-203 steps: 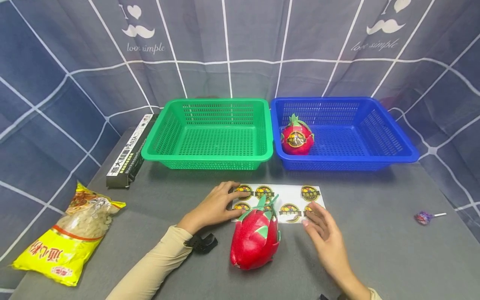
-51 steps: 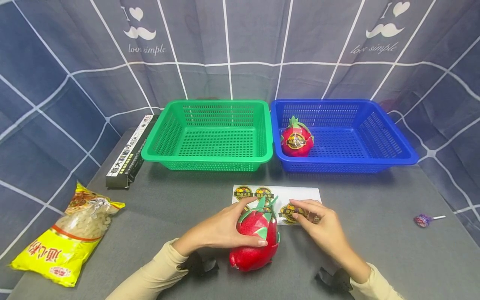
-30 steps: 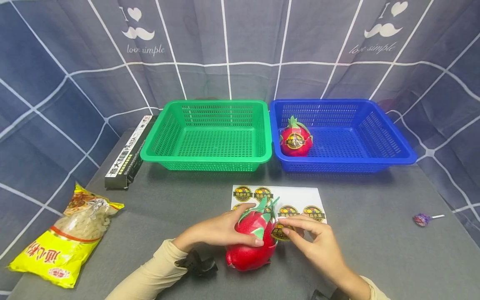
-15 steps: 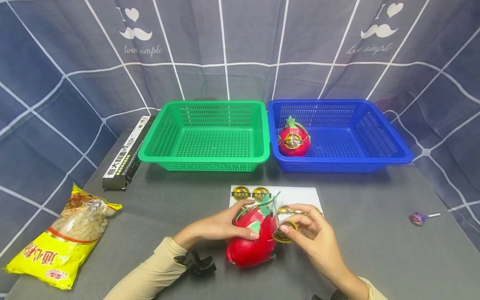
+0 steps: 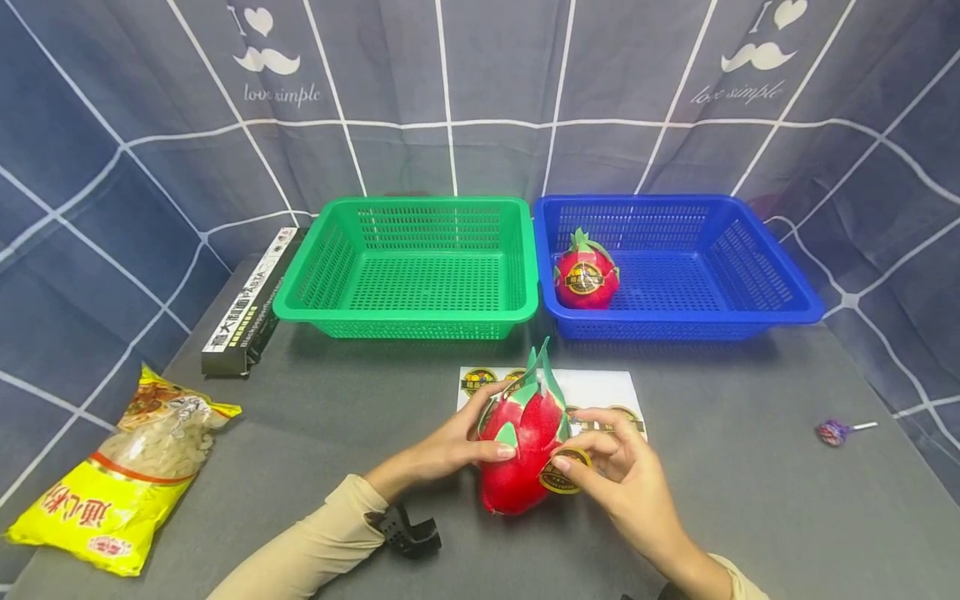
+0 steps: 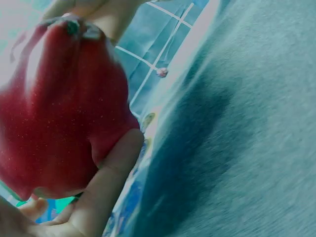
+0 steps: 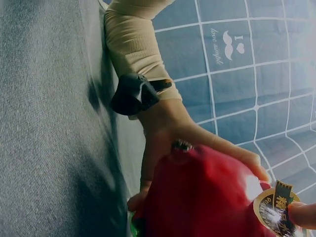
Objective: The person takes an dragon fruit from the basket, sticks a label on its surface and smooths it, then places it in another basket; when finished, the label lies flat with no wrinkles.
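A red dragon fruit (image 5: pixel 525 462) with green leaf tips is gripped by my left hand (image 5: pixel 450 446), thumb across its front and fingers around its far side. The left wrist view shows the fruit (image 6: pixel 64 108) raised above the tabletop. Between thumb and fingertips, my right hand (image 5: pixel 633 479) pinches a round black-and-gold sticker (image 5: pixel 567 472) at the fruit's right side. In the right wrist view the sticker (image 7: pixel 276 210) overlaps the fruit's edge; whether it touches the skin I cannot tell. Behind the fruit lies a white sticker sheet (image 5: pixel 603 386), partly hidden.
At the back stand a green basket (image 5: pixel 408 317) and a blue basket (image 5: pixel 697 318); the blue one holds a stickered dragon fruit (image 5: pixel 585 292). A black pasta box (image 5: pixel 243 308) and a yellow pasta bag (image 5: pixel 120 483) lie left, a lollipop (image 5: pixel 834 432) right.
Both hands were at the sheet earlier. The left hand has since taken hold of the dragon fruit and lifted it; the right has taken a sticker off the sheet and brought it to the fruit.
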Motion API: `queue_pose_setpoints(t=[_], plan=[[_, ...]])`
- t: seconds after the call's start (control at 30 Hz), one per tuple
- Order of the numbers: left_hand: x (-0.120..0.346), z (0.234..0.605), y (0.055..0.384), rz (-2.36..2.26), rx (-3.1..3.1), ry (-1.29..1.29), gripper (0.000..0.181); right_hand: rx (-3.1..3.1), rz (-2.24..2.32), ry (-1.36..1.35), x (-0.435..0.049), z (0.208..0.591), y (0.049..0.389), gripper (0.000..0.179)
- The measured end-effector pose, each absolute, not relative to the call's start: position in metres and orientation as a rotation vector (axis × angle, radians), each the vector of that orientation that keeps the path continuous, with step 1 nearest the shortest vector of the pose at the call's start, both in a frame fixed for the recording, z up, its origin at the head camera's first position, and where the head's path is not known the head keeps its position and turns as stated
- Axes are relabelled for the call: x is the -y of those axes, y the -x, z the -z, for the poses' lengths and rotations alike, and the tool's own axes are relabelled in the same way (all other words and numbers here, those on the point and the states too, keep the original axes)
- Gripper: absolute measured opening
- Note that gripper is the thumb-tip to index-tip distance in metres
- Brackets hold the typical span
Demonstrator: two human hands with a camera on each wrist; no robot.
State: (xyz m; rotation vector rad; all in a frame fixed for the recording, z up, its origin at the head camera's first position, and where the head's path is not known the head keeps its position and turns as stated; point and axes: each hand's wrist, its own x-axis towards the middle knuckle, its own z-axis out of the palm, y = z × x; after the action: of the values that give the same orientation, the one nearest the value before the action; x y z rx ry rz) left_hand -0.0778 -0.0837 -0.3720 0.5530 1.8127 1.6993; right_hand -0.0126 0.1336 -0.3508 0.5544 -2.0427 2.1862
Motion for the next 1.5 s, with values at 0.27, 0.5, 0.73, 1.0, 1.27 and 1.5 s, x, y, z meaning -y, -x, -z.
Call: queue_pose_setpoints(t=[0.27, 0.5, 0.73, 1.0, 1.27, 1.5], plan=[[0.079, 0.378, 0.075, -1.762, -1.871, -0.521, 0.071, 2.092, -2.112, -0.616, -0.128, 0.351, 0.009, 0.047], [0.072, 0.380, 0.068, -1.901, -1.827, -0.401, 0.070, 2.206, -1.970, -0.584, -0.125, 0.351, 0.005, 0.050], [0.066, 0.382, 0.062, -1.981, -1.838, -0.343, 0.070, 2.123, -1.879, -0.646, -0.122, 0.361, 0.006, 0.055], [0.063, 0.387, 0.058, -1.996, -1.888, -0.355, 0.070, 2.145, -1.789, -0.650, -0.122, 0.364, 0.006, 0.055], [0.060, 0.391, 0.055, -2.063, -1.903, -0.357, 0.072, 2.126, -1.530, -0.734, -0.121, 0.366, 0.009, 0.052], [0.058, 0.393, 0.054, -2.086, -1.881, -0.309, 0.075, 2.015, -1.339, -0.835, -0.120, 0.368, 0.012, 0.037]])
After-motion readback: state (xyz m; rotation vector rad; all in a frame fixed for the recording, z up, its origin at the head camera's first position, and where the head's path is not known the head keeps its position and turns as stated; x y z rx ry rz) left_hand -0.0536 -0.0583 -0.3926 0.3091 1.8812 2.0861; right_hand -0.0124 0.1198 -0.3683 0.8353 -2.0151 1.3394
